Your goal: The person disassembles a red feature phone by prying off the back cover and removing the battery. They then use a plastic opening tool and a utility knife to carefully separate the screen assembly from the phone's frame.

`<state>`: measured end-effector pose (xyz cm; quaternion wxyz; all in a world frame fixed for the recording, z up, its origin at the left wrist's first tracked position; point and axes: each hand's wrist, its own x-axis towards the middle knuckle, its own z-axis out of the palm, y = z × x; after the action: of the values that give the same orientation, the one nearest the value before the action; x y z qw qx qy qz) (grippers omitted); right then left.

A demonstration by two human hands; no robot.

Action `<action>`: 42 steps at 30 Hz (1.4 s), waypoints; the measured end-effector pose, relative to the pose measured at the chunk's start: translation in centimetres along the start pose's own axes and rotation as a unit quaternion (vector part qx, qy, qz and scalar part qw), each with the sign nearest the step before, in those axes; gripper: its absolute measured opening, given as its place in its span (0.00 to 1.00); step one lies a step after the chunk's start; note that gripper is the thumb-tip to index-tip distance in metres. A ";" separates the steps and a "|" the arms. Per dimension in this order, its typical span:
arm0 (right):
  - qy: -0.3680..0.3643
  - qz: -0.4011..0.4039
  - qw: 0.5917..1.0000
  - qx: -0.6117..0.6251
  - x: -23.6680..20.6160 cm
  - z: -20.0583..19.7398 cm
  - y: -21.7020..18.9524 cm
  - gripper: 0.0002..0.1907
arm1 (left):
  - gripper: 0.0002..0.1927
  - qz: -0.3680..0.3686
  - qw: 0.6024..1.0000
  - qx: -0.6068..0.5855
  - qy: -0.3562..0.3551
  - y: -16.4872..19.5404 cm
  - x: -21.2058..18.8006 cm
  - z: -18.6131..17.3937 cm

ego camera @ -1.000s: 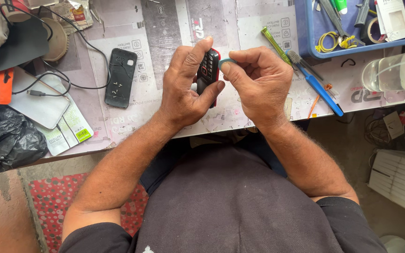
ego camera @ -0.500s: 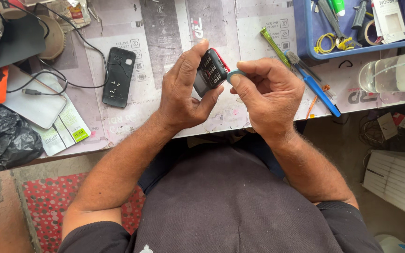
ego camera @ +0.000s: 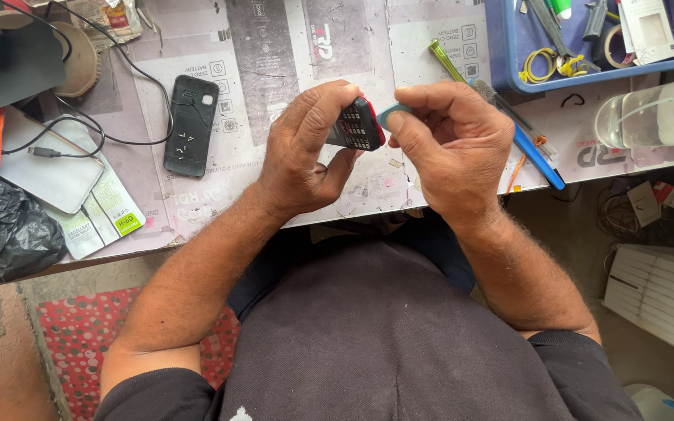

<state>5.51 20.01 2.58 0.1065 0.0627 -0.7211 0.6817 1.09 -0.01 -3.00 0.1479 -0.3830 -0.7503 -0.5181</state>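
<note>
My left hand [ego camera: 306, 156] grips a small black keypad phone [ego camera: 357, 125] with a red edge, keypad side facing me, held above the near edge of the workbench. My right hand [ego camera: 454, 144] pinches a small teal plastic pick [ego camera: 390, 114] between thumb and forefinger, its tip against the phone's red side edge. A black phone back cover [ego camera: 189, 125] lies flat on the bench to the left of my hands.
A blue tray [ego camera: 509, 70] with tools and tape sits at the back right. A blue screwdriver [ego camera: 536, 156], a green-handled tool [ego camera: 448, 61] and a clear plastic container [ego camera: 653, 117] lie right. Cables, a white device [ego camera: 48, 168] and a black bag [ego camera: 5, 234] are left.
The phone has tilted in my left hand so its keypad faces up more, and the pick in my right hand has shifted along the phone's edge.
</note>
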 end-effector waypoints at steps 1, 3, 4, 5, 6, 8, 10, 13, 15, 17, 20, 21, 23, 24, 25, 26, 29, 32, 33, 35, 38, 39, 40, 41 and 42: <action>0.000 0.001 1.000 0.002 -0.1 0.0 0.3 0.10 | 0.37 -0.002 1.000 0.000 -0.002 -0.1 -0.1 0.1; 0.000 0.007 1.000 0.004 -0.1 0.1 0.5 0.10 | 0.36 -0.005 1.000 0.007 -0.004 -0.1 -0.2 0.0; 0.000 0.011 1.000 0.004 -0.2 0.2 0.6 0.10 | 0.36 -0.006 1.000 0.009 -0.005 -0.1 -0.2 -0.1; 0.000 0.014 1.000 0.005 -0.2 0.3 0.7 0.10 | 0.35 -0.002 1.000 0.013 -0.007 -0.1 -0.2 -0.2; 0.000 0.013 1.000 0.007 -0.2 0.3 0.7 0.10 | 0.35 0.002 1.000 0.017 -0.010 0.0 -0.2 -0.2; 0.000 0.010 1.000 0.012 -0.2 0.3 0.7 0.10 | 0.33 0.007 1.000 0.019 -0.013 0.0 0.0 -0.2; 0.001 0.006 1.000 -0.021 -0.2 0.2 0.6 0.09 | 0.30 0.006 1.000 0.018 -0.012 0.1 0.1 -0.1; 0.004 0.010 0.999 -0.033 -0.3 0.1 0.5 0.08 | 0.28 0.013 0.998 0.055 -0.022 0.4 0.3 -0.3; 0.014 0.010 1.000 -0.026 -0.4 0.1 0.6 0.08 | 0.27 0.010 0.996 0.081 -0.029 0.6 0.2 -0.5; 0.032 0.004 0.999 -0.018 -0.2 0.3 1.0 0.08 | 0.28 0.016 0.994 0.106 -0.035 0.6 0.3 -0.7; 0.040 0.036 0.992 0.112 0.4 0.5 1.9 0.10 | 0.31 0.020 0.996 0.087 -0.025 0.2 0.2 -0.8; 0.041 0.030 0.991 0.125 0.5 0.5 2.3 0.10 | 0.34 0.013 0.999 0.045 -0.007 -0.3 0.3 -0.9; 0.041 0.019 0.987 0.154 0.7 0.5 2.7 0.10 | 0.39 -0.007 0.999 -0.026 0.035 -0.7 -0.1 -1.1; 0.028 0.019 0.987 0.156 0.6 0.6 2.8 0.10 | 0.41 -0.018 0.997 -0.055 0.059 -0.9 -0.4 -1.4; 0.015 0.019 0.987 0.158 0.5 0.7 2.7 0.11 | 0.44 -0.029 0.993 -0.084 0.084 -1.0 -0.6 -1.7; 0.001 0.020 0.987 0.160 0.2 0.9 2.7 0.11 | 0.41 -0.078 0.983 -0.139 0.089 -1.0 -1.0 -2.0; -0.033 0.058 0.996 0.062 -0.4 1.7 2.2 0.10 | 0.34 -0.190 0.934 -0.283 0.111 -1.1 -1.7 -2.7; -0.065 0.004 0.998 -0.017 -0.2 2.2 1.8 0.11 | 0.28 -0.219 0.900 -0.353 0.136 -2.0 -1.2 -2.7; -0.068 -0.009 0.997 -0.043 -0.2 2.3 1.6 0.11 | 0.27 -0.225 0.896 -0.357 0.140 -2.1 -1.0 -2.5; -0.075 -0.035 0.992 -0.094 0.0 2.4 1.4 0.11 | 0.26 -0.238 0.889 -0.362 0.148 -2.3 -0.9 -2.2; -0.076 -0.041 0.991 -0.106 0.1 2.3 1.4 0.11 | 0.25 -0.248 0.886 -0.360 0.155 -2.5 -0.8 -2.2; -0.076 -0.042 0.990 -0.112 0.0 2.3 1.4 0.11 | 0.24 -0.245 0.888 -0.357 0.156 -2.5 -0.8 -2.2; -0.077 -0.045 0.989 -0.118 0.0 2.3 1.4 0.10 | 0.23 -0.241 0.890 -0.354 0.158 -2.6 -0.8 -2.2; -0.077 -0.048 0.988 -0.124 -0.1 2.3 1.4 0.10 | 0.22 -0.246 0.888 -0.354 0.161 -2.6 -0.7 -2.3; -0.079 -0.047 0.989 -0.115 -0.1 2.2 1.4 0.10 | 0.22 -0.250 0.886 -0.354 0.165 -2.7 -0.7 -2.3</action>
<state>5.18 17.86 1.11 0.0878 0.1373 -0.7972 0.5813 -0.82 -2.80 -4.27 -0.0103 -0.1188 -0.5531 -0.8245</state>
